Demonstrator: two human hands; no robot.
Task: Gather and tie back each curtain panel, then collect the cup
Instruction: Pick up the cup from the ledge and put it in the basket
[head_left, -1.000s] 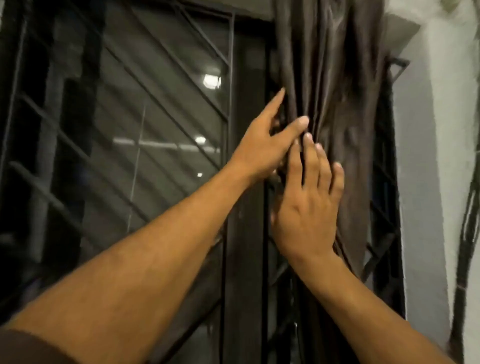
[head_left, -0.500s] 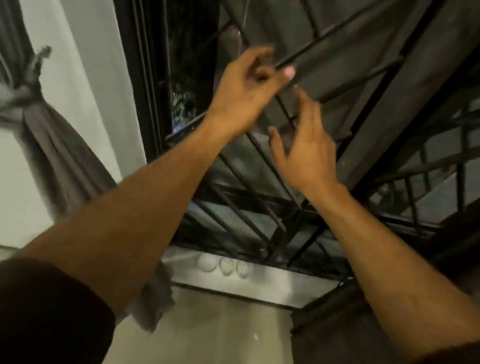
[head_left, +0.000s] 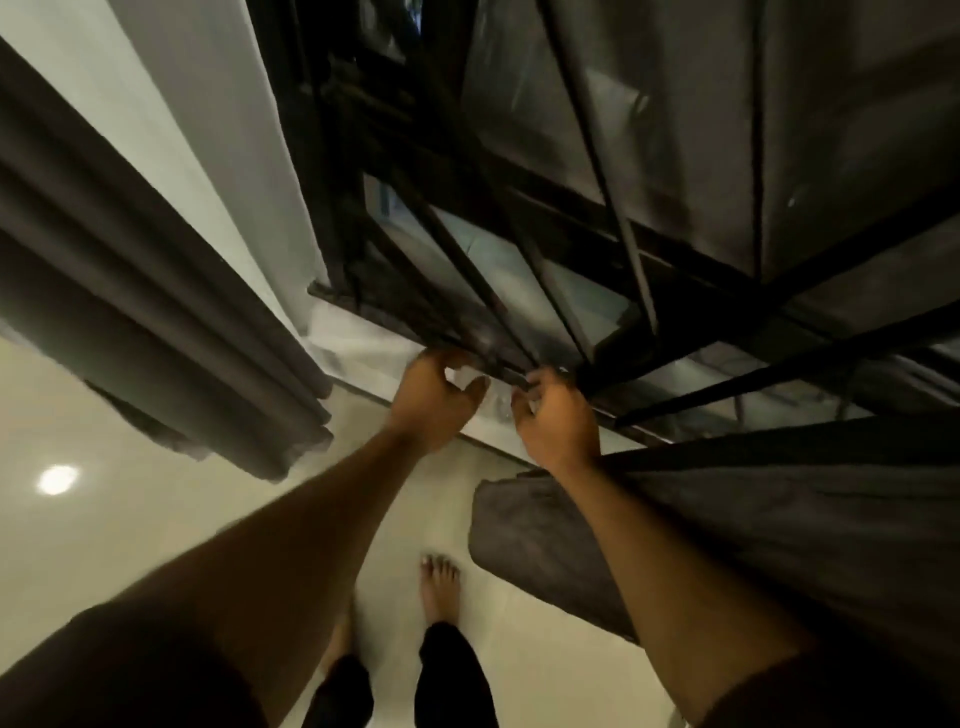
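Note:
I look down at the pale window sill (head_left: 363, 358) below the black grille. My left hand (head_left: 434, 402) hovers over the sill with fingers and thumb curved in a loose C, and nothing is plainly in it. My right hand (head_left: 558, 421) is just to its right, fingers loosely curled near a grille bar. A small clear cup (head_left: 498, 402) shows on the sill in the gap between both hands, blurred. The left curtain panel (head_left: 156, 312) hangs dark grey at the left. The right curtain panel (head_left: 779, 525) drapes under my right forearm.
Black diagonal grille bars (head_left: 613, 208) cover the window glass right above the hands. Glossy cream floor tiles (head_left: 130, 519) reflect a ceiling light. My bare feet (head_left: 439, 582) stand close to the wall below the sill.
The view has swung from the right curtain down to the sill. Both hands left the curtain folds and dropped to the sill, closing in around the cup.

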